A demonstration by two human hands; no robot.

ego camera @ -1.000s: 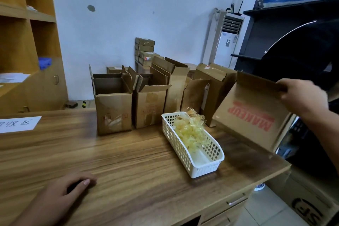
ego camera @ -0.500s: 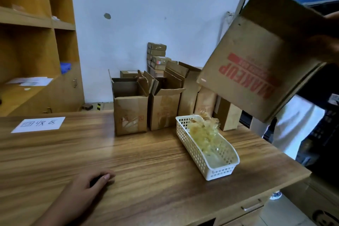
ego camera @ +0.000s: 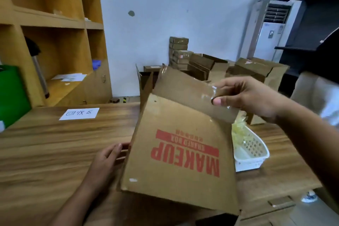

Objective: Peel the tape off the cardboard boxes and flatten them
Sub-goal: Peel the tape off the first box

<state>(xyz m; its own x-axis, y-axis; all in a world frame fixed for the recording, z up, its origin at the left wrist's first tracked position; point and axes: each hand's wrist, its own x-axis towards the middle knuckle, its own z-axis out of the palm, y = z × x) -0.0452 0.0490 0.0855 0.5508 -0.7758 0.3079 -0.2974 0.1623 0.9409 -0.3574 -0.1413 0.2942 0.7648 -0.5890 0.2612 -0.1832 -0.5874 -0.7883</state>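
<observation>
- Head view: the MAKEUP box [ego camera: 176, 152] is tilted up off the worktop [ego camera: 55, 152] with its printed face towards the person, I'd say so that the taped seam can be got at.
- The left hand [ego camera: 108, 161] curls round the box's left edge low down; it looks like the steadying hand, bracing the box against a pull from the other side.
- The right hand [ego camera: 249, 97] reaches in from the right and pinches the top flap [ego camera: 187, 93] at its far corner, thumb on the near face, right where the clear tape [ego camera: 209, 95] shines.
- So the box sits between the two hands, left low and right high, and the tape is at the right fingertips.
- The white basket [ego camera: 256, 154] stands just beside the box on the right, holding crumpled tape scraps [ego camera: 237, 130], close enough to drop the next strip into.
- More open boxes [ego camera: 260, 71] wait at the back of the worktop, well apart from both hands.
</observation>
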